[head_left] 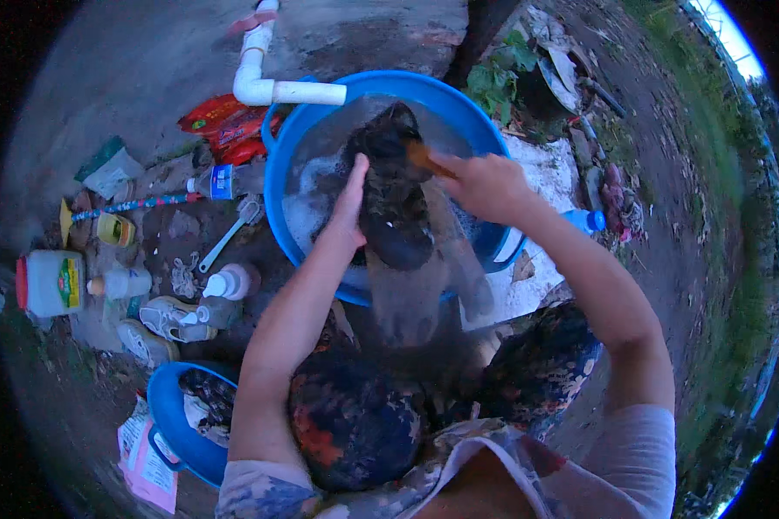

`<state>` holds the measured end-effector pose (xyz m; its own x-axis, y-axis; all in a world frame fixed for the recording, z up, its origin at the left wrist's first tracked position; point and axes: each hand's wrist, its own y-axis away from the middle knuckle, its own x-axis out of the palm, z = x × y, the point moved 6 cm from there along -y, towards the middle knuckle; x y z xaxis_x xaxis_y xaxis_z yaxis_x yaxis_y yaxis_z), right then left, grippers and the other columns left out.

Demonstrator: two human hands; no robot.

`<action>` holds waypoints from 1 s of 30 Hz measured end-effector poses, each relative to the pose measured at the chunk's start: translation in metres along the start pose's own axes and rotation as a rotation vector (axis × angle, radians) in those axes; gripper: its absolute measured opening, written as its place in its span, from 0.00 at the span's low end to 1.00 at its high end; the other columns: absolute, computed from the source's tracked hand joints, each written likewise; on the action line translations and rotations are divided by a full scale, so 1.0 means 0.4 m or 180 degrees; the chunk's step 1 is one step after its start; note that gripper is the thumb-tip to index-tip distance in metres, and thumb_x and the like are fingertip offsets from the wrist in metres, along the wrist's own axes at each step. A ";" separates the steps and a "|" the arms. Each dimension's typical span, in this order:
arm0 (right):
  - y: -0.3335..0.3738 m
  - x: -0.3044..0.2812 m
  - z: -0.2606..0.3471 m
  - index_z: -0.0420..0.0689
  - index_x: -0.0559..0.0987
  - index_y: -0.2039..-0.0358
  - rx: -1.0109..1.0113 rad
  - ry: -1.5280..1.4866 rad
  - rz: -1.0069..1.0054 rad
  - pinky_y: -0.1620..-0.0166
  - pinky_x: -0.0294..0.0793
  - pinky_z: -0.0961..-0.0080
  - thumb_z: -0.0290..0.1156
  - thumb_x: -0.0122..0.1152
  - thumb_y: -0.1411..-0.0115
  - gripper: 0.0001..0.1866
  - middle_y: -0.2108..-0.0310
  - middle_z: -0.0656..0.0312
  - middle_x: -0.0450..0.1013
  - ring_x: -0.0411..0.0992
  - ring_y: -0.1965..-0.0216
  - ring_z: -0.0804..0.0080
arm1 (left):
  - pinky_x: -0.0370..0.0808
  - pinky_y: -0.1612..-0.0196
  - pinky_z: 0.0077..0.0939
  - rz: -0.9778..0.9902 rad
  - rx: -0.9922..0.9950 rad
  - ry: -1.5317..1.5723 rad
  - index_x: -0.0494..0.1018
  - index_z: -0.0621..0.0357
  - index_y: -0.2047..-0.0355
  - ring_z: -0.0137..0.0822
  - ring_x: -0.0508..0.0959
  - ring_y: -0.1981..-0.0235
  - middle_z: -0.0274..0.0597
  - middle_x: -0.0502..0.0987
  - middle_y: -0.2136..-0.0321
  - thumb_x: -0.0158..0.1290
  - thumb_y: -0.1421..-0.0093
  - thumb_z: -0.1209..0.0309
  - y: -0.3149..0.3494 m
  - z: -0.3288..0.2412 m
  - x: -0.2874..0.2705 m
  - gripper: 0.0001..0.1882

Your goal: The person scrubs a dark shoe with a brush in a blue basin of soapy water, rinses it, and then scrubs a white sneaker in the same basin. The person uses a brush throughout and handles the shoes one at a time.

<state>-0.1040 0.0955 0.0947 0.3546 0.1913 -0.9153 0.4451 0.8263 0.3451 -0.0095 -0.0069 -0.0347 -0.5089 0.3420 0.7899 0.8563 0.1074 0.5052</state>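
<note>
A dark, wet shoe (392, 192) lies over a blue basin (277, 199) of soapy water, with its rounded toe toward me. My left hand (351, 206) grips it along its left side; some of the fingers are hidden behind it. In my right hand (486, 183) is a brush with an orange-brown wooden handle (430, 161), its head against the upper right part of the shoe and blurred. A board (407, 298) slopes from the basin toward my knees, under the shoe's toe.
A white pipe (307, 92) juts over the basin's far rim. To the left are a white long-handled brush (225, 238), bottles (232, 282), a pair of light shoes (166, 320) and a lidded tub (54, 283). A smaller blue basin (169, 406) holds dark items; a blue-capped bottle (584, 221) lies right.
</note>
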 end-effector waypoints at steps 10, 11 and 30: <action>0.282 0.067 -0.225 0.52 0.67 0.43 0.1031 -0.3565 -0.0551 0.83 0.54 0.86 0.41 0.50 0.38 0.22 0.81 0.73 0.60 0.55 0.84 0.87 | 0.71 0.53 0.39 -0.0810 -0.0022 -0.2376 0.67 0.57 0.50 0.41 0.75 0.59 0.45 0.74 0.58 0.51 0.48 0.58 0.057 -0.077 0.122 0.26; 0.302 0.094 -0.265 0.50 0.70 0.45 0.1164 -0.3948 -0.0689 0.79 0.60 0.83 0.43 0.52 0.40 0.23 0.75 0.68 0.68 0.58 0.81 0.84 | 0.71 0.53 0.39 -0.0786 0.0211 -0.2824 0.64 0.57 0.48 0.41 0.74 0.57 0.46 0.73 0.56 0.51 0.48 0.59 0.052 -0.085 0.159 0.28; 0.422 0.070 -0.434 0.43 0.69 0.46 0.0663 -0.3878 -0.1964 0.50 0.65 0.72 0.42 0.53 0.42 0.25 0.53 0.52 0.72 0.69 0.52 0.65 | 0.64 0.45 0.41 -0.1409 0.1346 -0.8351 0.46 0.49 0.36 0.59 0.66 0.48 0.66 0.65 0.50 0.50 0.52 0.49 0.015 -0.111 0.562 0.45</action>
<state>-0.1618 0.3323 0.0912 0.4973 -0.8420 -0.2092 0.8668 0.4927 0.0774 -0.1226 0.0293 0.1613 0.1580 0.0166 -0.9873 0.9167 0.3691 0.1529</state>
